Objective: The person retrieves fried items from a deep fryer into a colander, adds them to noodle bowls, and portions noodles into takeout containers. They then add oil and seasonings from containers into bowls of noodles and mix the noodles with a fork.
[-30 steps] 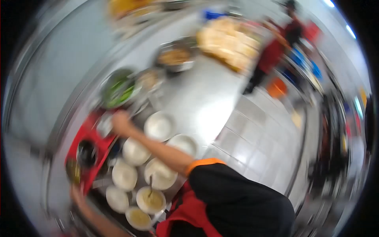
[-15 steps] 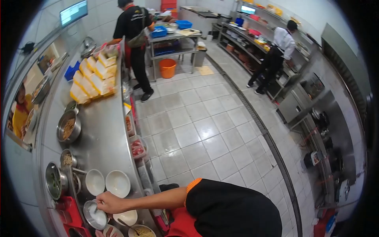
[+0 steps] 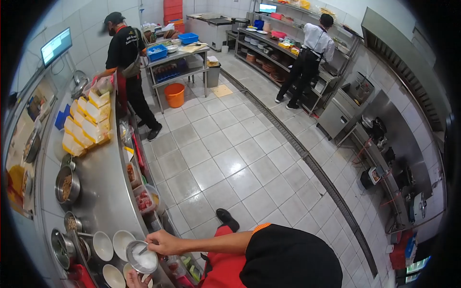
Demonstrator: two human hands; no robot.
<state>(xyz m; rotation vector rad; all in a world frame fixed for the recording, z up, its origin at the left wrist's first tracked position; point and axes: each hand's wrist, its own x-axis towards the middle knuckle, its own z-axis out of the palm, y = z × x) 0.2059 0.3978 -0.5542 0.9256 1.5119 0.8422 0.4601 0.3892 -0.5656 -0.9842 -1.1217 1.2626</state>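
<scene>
My right hand (image 3: 164, 242) is closed on a spoon (image 3: 142, 250), which dips into a round metal bowl (image 3: 128, 253) of white powder (image 3: 146, 261). From below, my left hand (image 3: 137, 281) grips the near side of that bowl at the bottom of the view. The metal bowl is above several white bowls by the counter's edge. Two of them, a white bowl (image 3: 103, 246) and another white bowl (image 3: 122, 243), sit just beyond it. One more white bowl (image 3: 114, 277) is to its left, and others are partly hidden beneath it.
The steel counter (image 3: 98, 177) holds a metal bowl of brown food (image 3: 67, 185), a pot with greens (image 3: 62, 249) and yellow-and-white packets (image 3: 89, 122). Tubs (image 3: 144, 199) line its edge. One co-worker (image 3: 127, 62) stands at its far end, another (image 3: 312, 57) at the shelves.
Both hands and the metal bowl have moved right, from beside the red tray to the counter's edge. My view has shifted, and a shoe now shows on the floor.
</scene>
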